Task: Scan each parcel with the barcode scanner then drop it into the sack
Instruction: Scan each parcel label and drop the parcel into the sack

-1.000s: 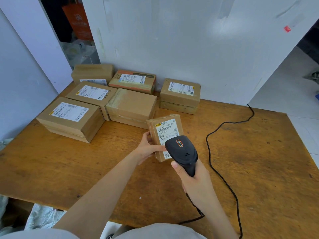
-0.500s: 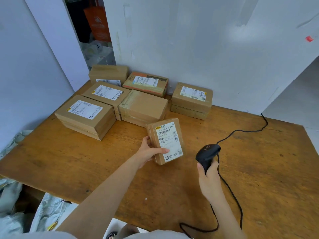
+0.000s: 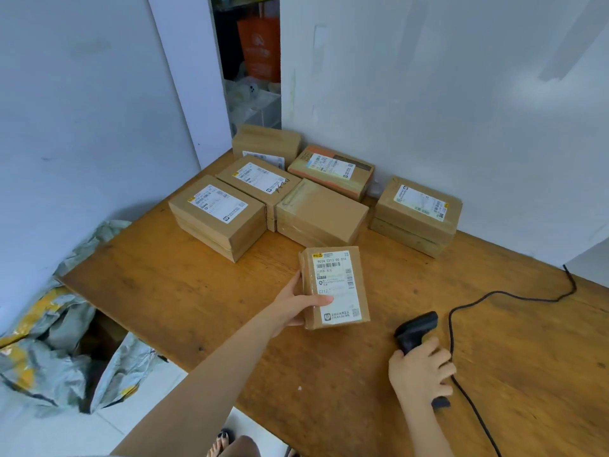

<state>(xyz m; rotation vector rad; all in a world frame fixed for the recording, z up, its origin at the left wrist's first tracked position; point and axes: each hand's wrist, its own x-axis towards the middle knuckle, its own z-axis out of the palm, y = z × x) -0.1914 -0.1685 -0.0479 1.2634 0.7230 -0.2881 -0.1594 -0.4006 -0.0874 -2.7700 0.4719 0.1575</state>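
Foot (image 3: 224,445): a sandalled foot on the pale floor, at the near edge of the tabletop (image 3: 197,308).
Right grip (image 3: 420,371): fingers curled round the handle of the barcode scanner (image 3: 417,328), back of the hand up.
Barcode scanner: black, head pointing away from the person and lying low at the wood. Whether it touches cannot be told. The butt of the handle sticks out below the hand.
Cable (image 3: 461,311): black, running from the handle past the hand and looping over the right of the tabletop towards the wall.
Left grip (image 3: 296,306): pinching the held parcel (image 3: 336,286) at its left edge, thumb across the front and fingers behind.
Held parcel: a small brown box, label side facing up at the camera, left of the scanner and apart from it, in front of the other boxes.
Sack (image 3: 43,357): crumpled grey and yellow, mouth open, on the floor beside the tabletop's left edge.
Waiting parcels: six brown boxes grouped at the far corner. A labelled one (image 3: 217,216) sits nearest on the left, a plain-topped one (image 3: 321,214) just beside it, and one (image 3: 417,214) apart on the right against the wall. Three more (image 3: 260,179) stand behind.
Gap in the wall: an orange bag (image 3: 260,47) hangs beyond it.
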